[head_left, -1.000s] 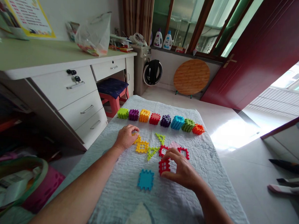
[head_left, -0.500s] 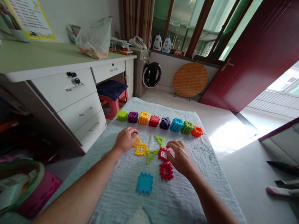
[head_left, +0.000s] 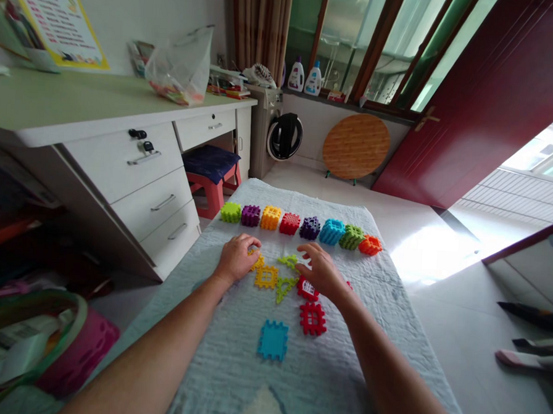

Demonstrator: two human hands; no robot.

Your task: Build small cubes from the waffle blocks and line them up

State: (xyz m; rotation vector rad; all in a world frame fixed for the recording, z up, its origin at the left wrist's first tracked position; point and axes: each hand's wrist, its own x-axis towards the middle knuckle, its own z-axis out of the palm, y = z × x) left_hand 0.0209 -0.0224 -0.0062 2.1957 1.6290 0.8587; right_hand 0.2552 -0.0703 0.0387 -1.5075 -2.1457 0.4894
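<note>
My left hand point(head_left: 239, 256) has its fingers curled on a yellow interlocking building piece point(head_left: 257, 261). Against that piece lies a yellow window-frame piece point(head_left: 266, 277). My right hand point(head_left: 322, 270) hovers with thumb and fingers apart, its tips beside a green triangular piece point(head_left: 287, 261). A second green triangular piece point(head_left: 286, 288) lies just nearer to me. Under the right hand, a red piece with a white lattice point(head_left: 308, 289) is partly covered. A red window-frame piece point(head_left: 312, 319) and a flat blue square piece point(head_left: 273, 340) lie closer to me.
A row of piece stacks crosses the far part of the cloth-covered table point(head_left: 230, 377), from a light green stack point(head_left: 230, 212) to an orange stack point(head_left: 370, 244). On the left stands a white desk point(head_left: 135, 162) with a stool point(head_left: 211, 169) under it. A red bit peeks out right of my right wrist.
My right hand has moved left and slightly away from me, off the red pieces to the far green triangle. That triangle has turned. My left hand stays at the yellow piece; the view shifted slightly.
</note>
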